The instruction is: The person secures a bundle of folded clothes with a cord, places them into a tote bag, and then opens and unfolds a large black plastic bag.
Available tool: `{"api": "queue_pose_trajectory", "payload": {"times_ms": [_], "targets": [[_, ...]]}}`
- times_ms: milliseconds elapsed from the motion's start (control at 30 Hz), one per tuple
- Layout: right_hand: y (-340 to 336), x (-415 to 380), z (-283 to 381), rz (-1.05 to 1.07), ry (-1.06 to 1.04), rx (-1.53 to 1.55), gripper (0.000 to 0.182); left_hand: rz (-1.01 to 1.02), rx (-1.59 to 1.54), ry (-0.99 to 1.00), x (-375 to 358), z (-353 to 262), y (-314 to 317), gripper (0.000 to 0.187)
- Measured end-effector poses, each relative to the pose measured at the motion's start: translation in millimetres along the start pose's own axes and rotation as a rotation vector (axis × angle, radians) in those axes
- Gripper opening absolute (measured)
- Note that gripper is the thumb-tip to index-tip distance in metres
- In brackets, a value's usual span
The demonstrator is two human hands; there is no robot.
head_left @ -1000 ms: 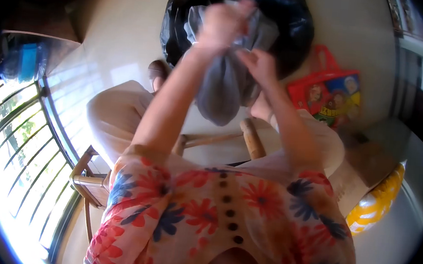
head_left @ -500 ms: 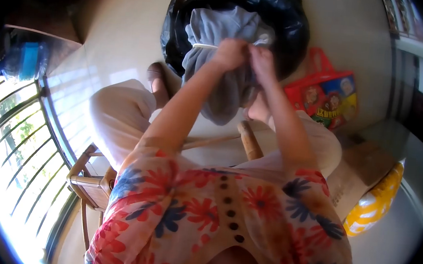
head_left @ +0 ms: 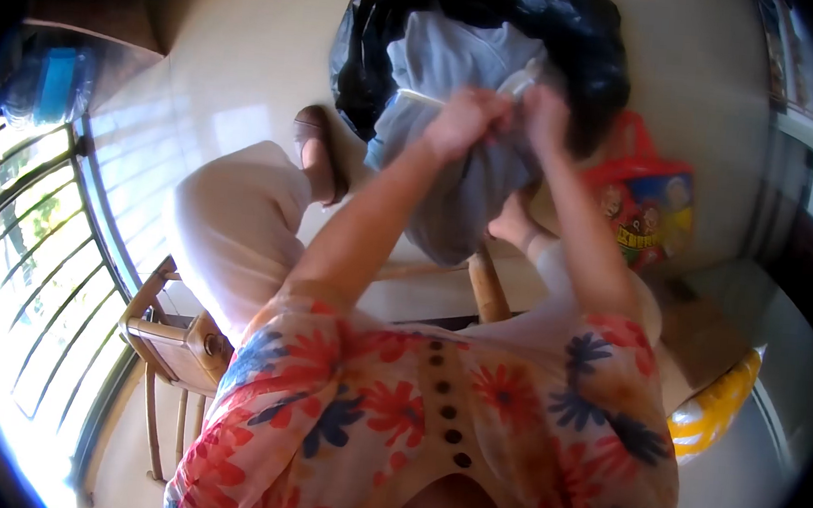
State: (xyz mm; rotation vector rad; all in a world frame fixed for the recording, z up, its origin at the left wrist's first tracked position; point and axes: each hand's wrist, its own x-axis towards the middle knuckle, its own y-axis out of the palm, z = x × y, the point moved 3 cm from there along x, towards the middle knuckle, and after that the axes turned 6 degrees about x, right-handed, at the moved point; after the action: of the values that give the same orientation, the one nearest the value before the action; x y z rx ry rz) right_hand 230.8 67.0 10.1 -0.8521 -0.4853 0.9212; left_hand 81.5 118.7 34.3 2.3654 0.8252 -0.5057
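Observation:
A bundle of grey cloth (head_left: 460, 58) bulges from a black plastic bag (head_left: 590, 39), its lower part hanging toward my knees. A thin white cord (head_left: 421, 97) runs across the bundle to my left hand (head_left: 474, 123), whose fingers are closed around it. Just to the right, my right hand (head_left: 543, 117) is also closed, slightly blurred, beside a pale strip at the cloth's upper right. The two hands are a little apart over the middle of the bundle. Exactly what lies inside the fingers is partly hidden.
A red bag with cartoon figures (head_left: 645, 201) stands right of the black bag. Beside my right leg are a cardboard box (head_left: 695, 344) and a yellow-and-white package (head_left: 714, 412). A bamboo chair (head_left: 170, 341) is at my left, near a barred window (head_left: 42, 273).
My hands, which were together, have drawn apart, the right one moving right. The view has shifted, so the bag and the bundle now appear farther right.

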Motion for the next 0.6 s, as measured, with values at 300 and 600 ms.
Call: {"api": "queue_pose_trajectory", "payload": {"times_ms": [300, 600], "targets": [[43.0, 0.2, -116.7, -0.079, 0.81, -0.18, 0.042, -0.177, 0.681, 0.56, -22.7, -25.0, 30.4, 0.028], [32.0, -24.3, -168.7, 0.026, 0.797, -0.473, 0.041, -0.21, 0.587, 0.505, -35.0, -28.7, 26.8, 0.023]]}}
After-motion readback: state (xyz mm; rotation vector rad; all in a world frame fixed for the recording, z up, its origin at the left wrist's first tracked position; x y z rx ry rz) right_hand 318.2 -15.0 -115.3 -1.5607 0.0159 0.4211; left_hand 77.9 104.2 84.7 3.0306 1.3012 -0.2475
